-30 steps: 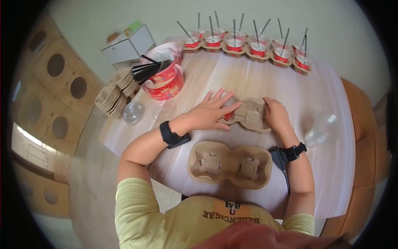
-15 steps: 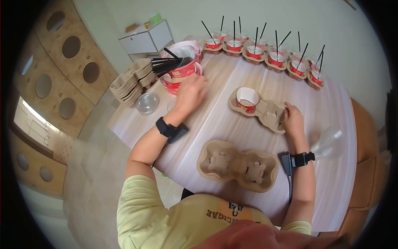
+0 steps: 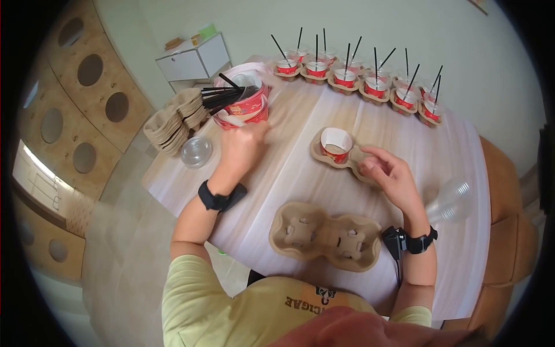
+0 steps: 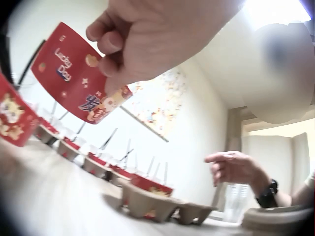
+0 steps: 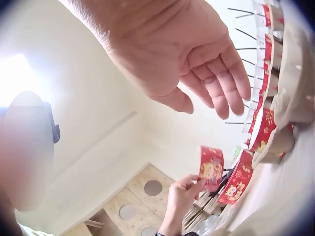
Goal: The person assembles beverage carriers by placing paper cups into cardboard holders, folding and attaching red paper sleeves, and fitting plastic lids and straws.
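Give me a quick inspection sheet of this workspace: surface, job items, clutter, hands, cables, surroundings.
Surface: pale wood-grain table.
Job's things: red paper sleeve held up; far cup carrier has one red cup, its other slot not filled; near cup carrier bears no cups.
Clutter: finished cups with straws along the far edge; black straws in the red sleeve stack; carrier stack; clear lid; clear cup stack.
Hands: left hand pinches the sleeve; right hand open over the far carrier.
Cables: nothing seen.
Surroundings: white cabinet, wooden panel with round holes.
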The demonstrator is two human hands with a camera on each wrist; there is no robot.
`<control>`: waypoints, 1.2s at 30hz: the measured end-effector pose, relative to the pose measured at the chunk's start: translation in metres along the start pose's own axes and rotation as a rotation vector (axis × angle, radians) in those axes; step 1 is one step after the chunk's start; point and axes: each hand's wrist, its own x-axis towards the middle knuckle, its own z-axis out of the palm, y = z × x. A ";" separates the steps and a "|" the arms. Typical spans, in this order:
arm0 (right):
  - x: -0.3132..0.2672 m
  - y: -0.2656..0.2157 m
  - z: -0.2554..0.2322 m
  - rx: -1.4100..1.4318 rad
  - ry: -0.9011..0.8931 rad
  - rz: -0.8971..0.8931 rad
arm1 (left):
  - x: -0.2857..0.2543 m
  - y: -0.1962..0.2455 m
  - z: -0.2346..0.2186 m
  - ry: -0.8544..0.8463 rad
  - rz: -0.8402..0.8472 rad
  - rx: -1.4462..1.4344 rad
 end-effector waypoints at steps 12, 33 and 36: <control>-0.018 -0.036 0.001 0.915 -0.106 -0.280 | 0.001 0.080 -0.021 0.212 0.432 -0.430; -0.011 -0.028 0.000 1.030 -0.181 -0.469 | 0.006 0.077 -0.005 -0.525 -0.096 -2.294; -0.009 -0.026 -0.002 0.985 -0.168 -0.493 | 0.004 0.082 -0.003 -0.571 -0.157 -2.382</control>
